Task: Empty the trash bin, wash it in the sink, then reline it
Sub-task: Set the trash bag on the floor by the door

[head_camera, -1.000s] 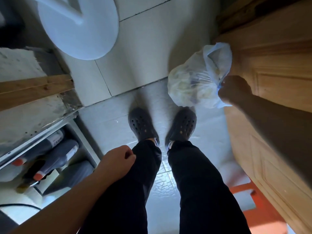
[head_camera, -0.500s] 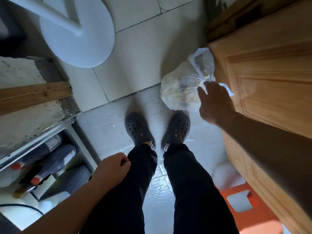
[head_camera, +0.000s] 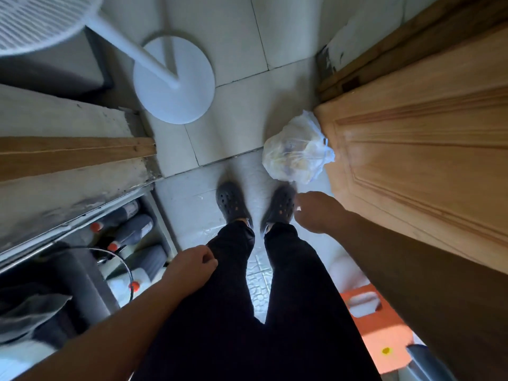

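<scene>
Down on the pale tiled floor (head_camera: 228, 48), the tied trash bag (head_camera: 298, 154) sits by itself at about one o'clock from the person's feet, resting against the lower edge of the wooden door (head_camera: 417, 166). It is a thin, cloudy white plastic bag, bulging and wrinkled, with yellowish and darker scraps showing dimly through it; its gathered top points toward twelve o'clock.

No hand touches it. The right hand (head_camera: 316, 213) hangs just short of the bag at its six o'clock, over the right shoe (head_camera: 280, 204), empty, with fingers loosely curled downward; it is blurred, so I cannot tell how far apart they are. The left hand (head_camera: 189, 266) rests against the left thigh at about seven o'clock from the shoes, its fingers folded into a loose fist on nothing.

Around the bag, the round white base of a standing fan (head_camera: 176, 81) lies at eleven o'clock, its pole slanting up to a grille cut off at the top left corner. A worn counter edge with a wooden strip (head_camera: 74, 152) runs along nine o'clock, and under it stand dark bottles with orange caps (head_camera: 129, 229), partly hidden by the shelf rail. An orange plastic stool (head_camera: 384, 334) at five o'clock is half covered by the right forearm. No trash bin can be made out with certainty.
</scene>
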Demonstrator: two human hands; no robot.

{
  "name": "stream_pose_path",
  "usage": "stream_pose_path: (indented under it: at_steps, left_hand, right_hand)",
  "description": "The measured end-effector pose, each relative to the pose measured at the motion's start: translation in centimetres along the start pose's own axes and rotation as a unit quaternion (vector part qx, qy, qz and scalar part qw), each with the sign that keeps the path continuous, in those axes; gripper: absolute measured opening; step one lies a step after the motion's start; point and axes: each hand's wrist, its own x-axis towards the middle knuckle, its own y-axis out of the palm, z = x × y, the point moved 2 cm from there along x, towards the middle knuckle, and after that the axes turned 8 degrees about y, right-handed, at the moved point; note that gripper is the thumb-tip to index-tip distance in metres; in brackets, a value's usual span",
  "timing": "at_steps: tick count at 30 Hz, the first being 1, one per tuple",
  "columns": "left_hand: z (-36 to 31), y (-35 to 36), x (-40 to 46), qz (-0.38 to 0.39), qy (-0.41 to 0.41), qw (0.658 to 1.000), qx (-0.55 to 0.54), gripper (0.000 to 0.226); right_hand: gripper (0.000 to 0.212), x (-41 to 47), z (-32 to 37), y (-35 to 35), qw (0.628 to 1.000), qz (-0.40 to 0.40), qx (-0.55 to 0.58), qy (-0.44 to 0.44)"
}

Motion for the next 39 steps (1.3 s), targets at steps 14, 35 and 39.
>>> stream_pose_path:
  at_steps: [14,35,39]
  left_hand:
    - [-2.0,-3.2,-17.7,-0.190,-0.073,0.941,-0.269,0.020]
    - [-2.9,19.1,-29.7,-0.259,-0.170,0.791,-0.528,0.026]
    - [-2.3,24.2,-32.4,-0.277,-0.188,0.743,-0.579,0.024]
  right_hand:
    - [0.027,-17.2,0.9,-6.6,0.991,-0.049,-0.103,-0.065]
    - [0.030,-25.3,4.2,-4.8,0.913,-0.018,-0.380,-0.151]
    - [0.037,-27.3,9.9,-2.2,0.893,-0.018,-0.416,-0.172]
